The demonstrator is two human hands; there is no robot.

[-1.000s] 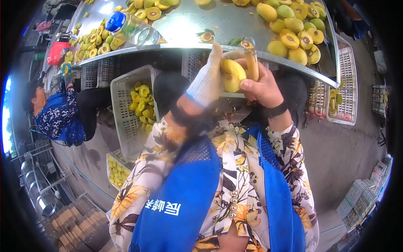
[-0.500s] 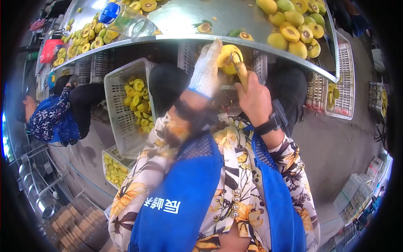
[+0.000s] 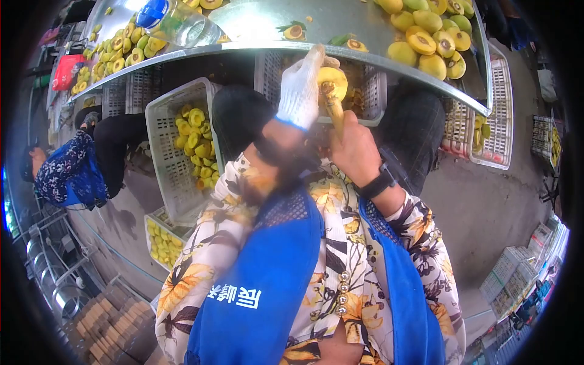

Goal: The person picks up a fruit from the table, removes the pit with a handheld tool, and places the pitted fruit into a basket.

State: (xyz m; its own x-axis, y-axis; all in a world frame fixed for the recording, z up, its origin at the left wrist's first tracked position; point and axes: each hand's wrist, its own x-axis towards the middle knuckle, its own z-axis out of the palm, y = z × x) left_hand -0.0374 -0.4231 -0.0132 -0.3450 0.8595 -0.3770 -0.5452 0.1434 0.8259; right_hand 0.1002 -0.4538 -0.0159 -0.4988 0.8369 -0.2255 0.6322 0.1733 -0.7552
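Observation:
In a white knitted glove, my left hand (image 3: 301, 88) is closed on a yellow halved fruit (image 3: 332, 83), just below the metal table's edge. My bare right hand (image 3: 356, 149) grips the wooden handle of a pitting tool (image 3: 335, 112). The tool's tip meets the cut face of the fruit, near its brown centre; the metal end is hard to make out. On the metal table (image 3: 261, 24) above lie loose fruit halves (image 3: 294, 31) with dark pits and a pile of yellow-green fruit (image 3: 429, 39) at the right.
A blue-capped bottle (image 3: 188, 27) lies on the table near more fruit (image 3: 125, 48). A white crate (image 3: 173, 164) of fruit halves stands left of my legs, another crate (image 3: 493, 115) to the right. A co-worker (image 3: 76, 164) sits at the far left.
The tool has turned more upright and its tip now sits against the cut face of the fruit. My right hand has shifted slightly left, and the fruit's cut face shows more.

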